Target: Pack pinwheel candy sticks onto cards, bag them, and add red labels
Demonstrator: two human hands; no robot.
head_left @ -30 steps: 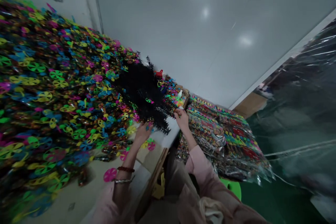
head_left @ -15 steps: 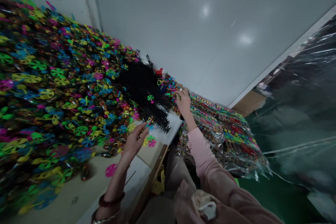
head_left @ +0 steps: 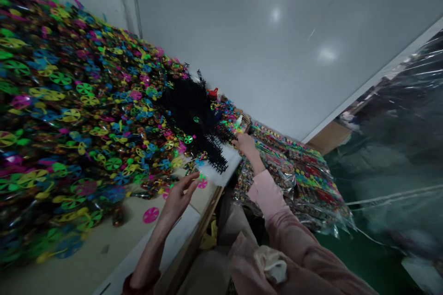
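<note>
My left hand [head_left: 179,197] is over the table, its thumb and fingers slightly apart. Their tips are beside a pink-and-green pinwheel [head_left: 202,181]; whether they touch it I cannot tell. My right hand [head_left: 246,145] has curled fingers at the edge of a heap of small coloured plastic parts [head_left: 228,113]; what they hold, if anything, is too small to make out. Between the hands and the wall lies a tangled pile of black toothed plastic strips [head_left: 188,106]. A small green pinwheel [head_left: 188,139] rests on this pile.
A large heap of colourful pinwheel toys [head_left: 86,101] covers the table's left side. One pink disc [head_left: 151,215] lies near the front. Clear bags packed with coloured pieces [head_left: 294,170] are at the right. A grey wall [head_left: 242,32] stands behind, with a cardboard box [head_left: 328,137] farther right.
My left hand has come down from the black strips toward the pinwheel, and the small coloured piece no longer shows in its fingers. My right hand has drawn back slightly toward me.
</note>
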